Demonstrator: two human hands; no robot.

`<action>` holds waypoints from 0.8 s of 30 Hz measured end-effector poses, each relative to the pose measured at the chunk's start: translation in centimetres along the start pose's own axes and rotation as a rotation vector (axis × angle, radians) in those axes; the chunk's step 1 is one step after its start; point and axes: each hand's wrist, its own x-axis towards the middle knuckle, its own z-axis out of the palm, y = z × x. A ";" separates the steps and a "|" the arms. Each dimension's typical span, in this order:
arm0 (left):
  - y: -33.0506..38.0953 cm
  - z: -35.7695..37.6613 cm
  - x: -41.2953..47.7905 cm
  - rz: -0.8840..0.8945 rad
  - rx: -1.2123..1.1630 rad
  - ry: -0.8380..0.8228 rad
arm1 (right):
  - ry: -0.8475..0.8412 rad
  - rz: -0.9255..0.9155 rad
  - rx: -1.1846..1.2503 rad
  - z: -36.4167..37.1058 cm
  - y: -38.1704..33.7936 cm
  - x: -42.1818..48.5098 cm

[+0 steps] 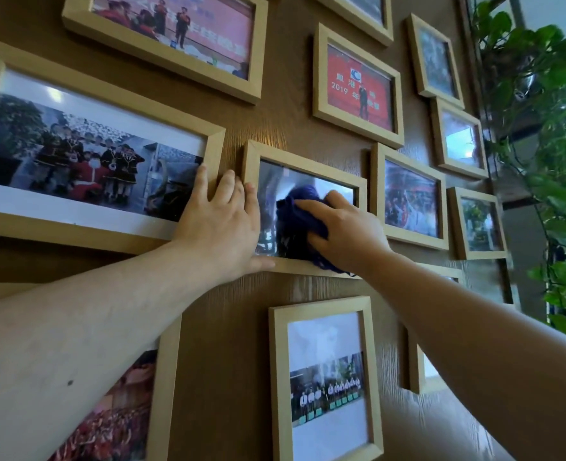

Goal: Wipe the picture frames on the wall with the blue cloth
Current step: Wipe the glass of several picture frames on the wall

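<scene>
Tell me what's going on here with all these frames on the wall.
A person is cleaning a wall of wooden picture frames. The right hand presses a bunched blue cloth against the glass of the small middle frame, while the left hand lies flat on that frame's left edge, steadying it. The large frame to the left and the other frames are untouched at this moment.

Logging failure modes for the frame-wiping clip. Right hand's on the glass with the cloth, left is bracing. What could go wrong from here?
1. The right hand presses the blue cloth on the small frame, which hangs on the wall; a hard stroke could tilt or unhook it, though the left hand steadies its left edge.
2. The left fingers overlap the large frame beside it and may smudge or nudge it.
</scene>
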 end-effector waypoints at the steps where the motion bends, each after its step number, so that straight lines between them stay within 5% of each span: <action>1: 0.0 0.1 0.0 0.004 0.006 -0.004 | -0.009 0.054 -0.002 0.1 1.0 -0.7; 5: -0.2 0.3 0.1 0.009 0.009 0.001 | -0.056 0.190 -0.033 0.6 3.0 -3.0; 14: -0.1 -0.1 0.0 0.010 -0.021 0.007 | -0.133 -0.062 0.249 -1.1 -4.7 -1.1; 24: -0.1 0.2 0.1 0.000 0.007 0.002 | -0.279 0.027 0.236 -1.6 -3.0 -1.6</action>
